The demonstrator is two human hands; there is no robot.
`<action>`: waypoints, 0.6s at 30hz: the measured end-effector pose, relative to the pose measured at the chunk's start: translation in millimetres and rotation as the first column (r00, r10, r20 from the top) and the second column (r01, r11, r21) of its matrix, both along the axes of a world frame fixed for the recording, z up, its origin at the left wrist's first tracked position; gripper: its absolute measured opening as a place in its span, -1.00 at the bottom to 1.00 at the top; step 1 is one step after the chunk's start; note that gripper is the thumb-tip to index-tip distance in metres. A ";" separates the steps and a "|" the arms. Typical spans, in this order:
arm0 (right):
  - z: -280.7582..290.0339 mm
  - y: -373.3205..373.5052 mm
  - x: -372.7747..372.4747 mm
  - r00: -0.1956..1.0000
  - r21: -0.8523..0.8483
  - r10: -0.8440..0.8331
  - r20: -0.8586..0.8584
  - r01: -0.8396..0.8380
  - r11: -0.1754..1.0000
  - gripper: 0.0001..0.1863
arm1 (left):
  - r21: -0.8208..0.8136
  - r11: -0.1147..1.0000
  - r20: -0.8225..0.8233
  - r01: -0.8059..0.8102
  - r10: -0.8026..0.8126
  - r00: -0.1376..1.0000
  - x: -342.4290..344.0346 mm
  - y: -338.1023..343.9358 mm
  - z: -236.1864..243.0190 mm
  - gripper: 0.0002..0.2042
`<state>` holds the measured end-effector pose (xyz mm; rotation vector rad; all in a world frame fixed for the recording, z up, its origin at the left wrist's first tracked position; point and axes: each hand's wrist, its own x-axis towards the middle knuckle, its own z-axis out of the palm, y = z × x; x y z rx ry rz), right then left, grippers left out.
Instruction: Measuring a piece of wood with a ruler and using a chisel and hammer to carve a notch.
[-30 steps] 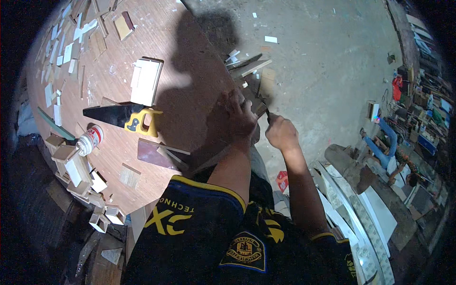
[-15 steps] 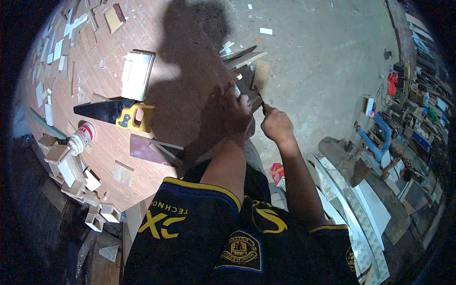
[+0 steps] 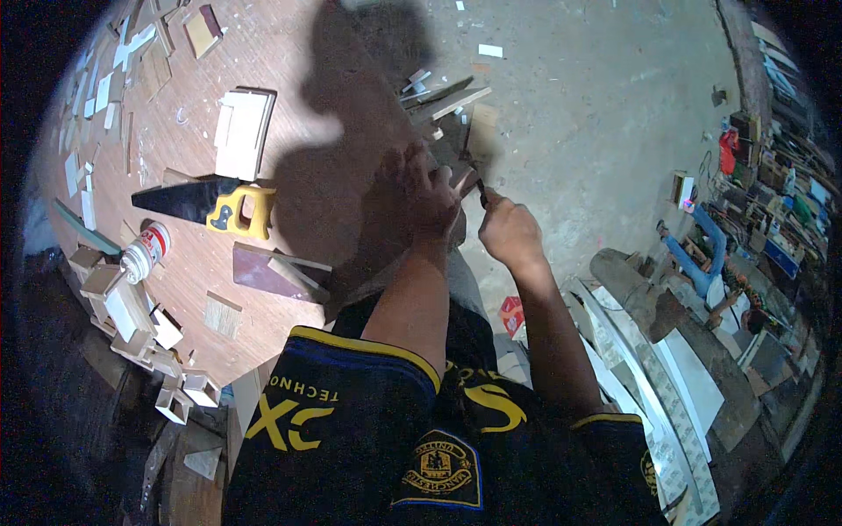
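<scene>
My left hand (image 3: 432, 200) is at the right edge of the wooden tabletop, its fingers closed around a small wood piece (image 3: 467, 181) that sticks out past the edge. Much of that piece is hidden under the fingers and in shadow. Just to the right, my right hand (image 3: 511, 231) is wrapped around a slim dark tool (image 3: 481, 194), whose tip meets the wood piece. Whether the tool is a knife or another blade cannot be made out. A handsaw (image 3: 243, 212) with a yellow handle lies on the tabletop left of my hands.
The tabletop (image 3: 289, 96) also bears a stack of white boards (image 3: 241, 136), a maroon board (image 3: 263, 270), a white tub (image 3: 146, 252), small wooden boxes (image 3: 127, 311) and scraps. Offcuts (image 3: 452, 103) lie beyond my hands. At the right, a person (image 3: 710, 254) is near piled materials.
The wood piece at my left fingers has changed its angle slightly, and the tool has shifted a little against it. The whole view has moved slightly; the saw and boards stay put.
</scene>
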<state>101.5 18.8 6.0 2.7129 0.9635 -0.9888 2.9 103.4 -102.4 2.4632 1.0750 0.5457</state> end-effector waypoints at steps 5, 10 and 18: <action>19.0 31.6 -3.7 0.997 -0.077 -0.075 -0.019 0.073 0.994 -0.75 | 0.047 0.998 -0.109 0.049 -0.043 0.993 -0.5 9.0 14.5 -0.55; 39.6 38.8 -7.2 0.983 -0.112 -0.139 -0.117 0.126 0.986 -0.72 | -0.019 0.995 -0.123 0.096 -0.097 0.988 2.5 9.3 35.7 -0.73; 42.3 44.4 -7.8 0.979 -0.062 -0.103 -0.175 0.093 0.994 -0.63 | 0.083 0.994 -0.049 -0.065 0.070 0.996 8.5 6.1 16.0 -0.78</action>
